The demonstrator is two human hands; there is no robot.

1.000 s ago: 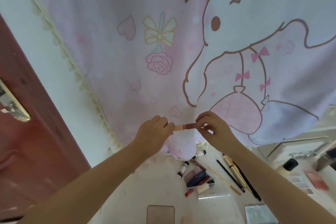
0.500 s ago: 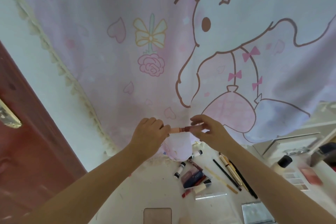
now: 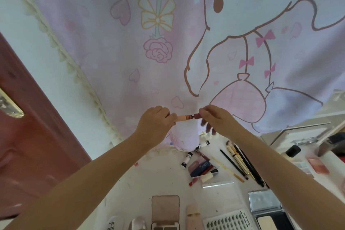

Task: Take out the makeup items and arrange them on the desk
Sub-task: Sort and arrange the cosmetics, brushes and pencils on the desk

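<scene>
Item in hand: small lip tube [image 3: 187,117], peach body toward the left, dark reddish cap toward the right, held level in the air above the far edge of the desk [image 3: 149,177], in front of the pink cartoon curtain [image 3: 130,52].
Left hand [image 3: 155,123]: curled round the peach body, fingertips pinching its left end.
Right hand [image 3: 214,119]: thumb and forefinger pinched on the dark cap, other fingers loosely spread below.
Weight: judged very light; no strain to carry in two fingers.
Stiffness: hard plastic shell by the look of it, no give under a pinch.
Slip: smooth and round, likely to roll if laid on its side; cap joint likely to part if pulled from both ends.
Fragility: shell sturdy enough, contents probably soft; best kept capped.
Where to hold: round the middle of the body, not by the cap alone.
Already laid out: pencils and brushes [image 3: 240,164] to the right, small tubes [image 3: 202,171] in the middle, compact palette [image 3: 165,211] near, lash tray [image 3: 228,220] near right.
Free spot: bare patch left of the small tubes, judged suitable.
</scene>
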